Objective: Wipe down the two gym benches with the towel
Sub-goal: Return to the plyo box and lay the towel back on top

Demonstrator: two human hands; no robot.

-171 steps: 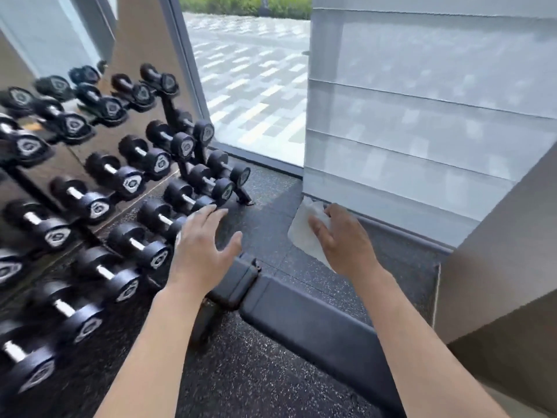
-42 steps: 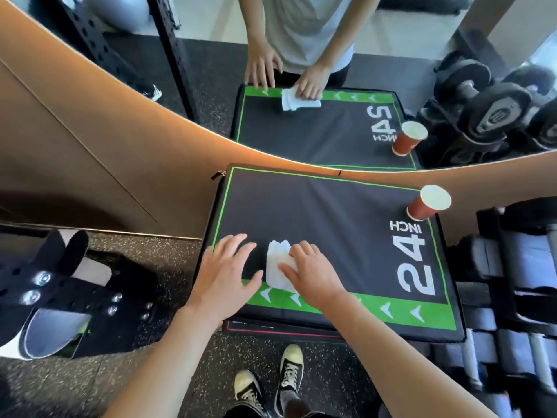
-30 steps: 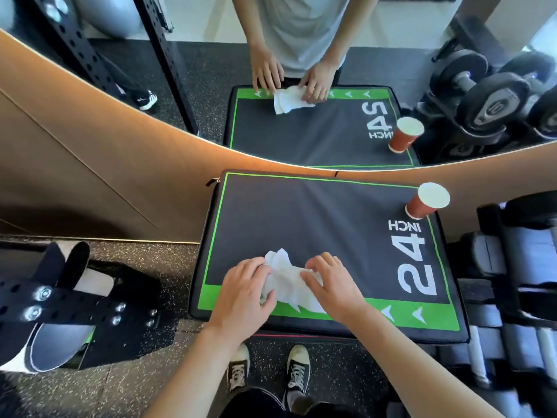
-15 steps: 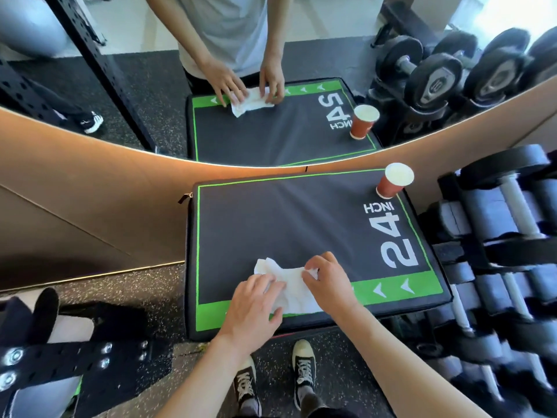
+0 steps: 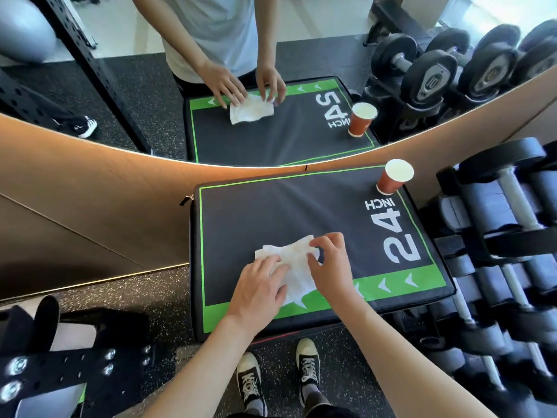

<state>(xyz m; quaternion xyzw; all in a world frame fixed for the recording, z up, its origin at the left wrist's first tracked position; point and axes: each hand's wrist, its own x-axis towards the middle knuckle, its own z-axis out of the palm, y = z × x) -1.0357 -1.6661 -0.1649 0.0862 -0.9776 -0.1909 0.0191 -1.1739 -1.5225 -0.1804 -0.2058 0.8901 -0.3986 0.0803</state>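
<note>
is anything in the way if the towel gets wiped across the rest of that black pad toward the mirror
Mostly no. The towel lies at the near edge of the pad, under the left hand and pinched by the right hand. The only obstacle is the paper cup, upright on the far right corner.

White towel [image 5: 294, 267] on black, green-bordered box [image 5: 301, 212]; orange-brown cup [image 5: 391, 179].

Crumpled cloth towel [image 5: 294, 265], matt box top [image 5: 271, 212]

Gym, probably its free-weights corner, dumbbells [image 5: 494, 212] racked at right, padded jump box [image 5: 301, 212], wall mirror [image 5: 150, 86], speckled rubber floor [image 5: 144, 300]
</note>
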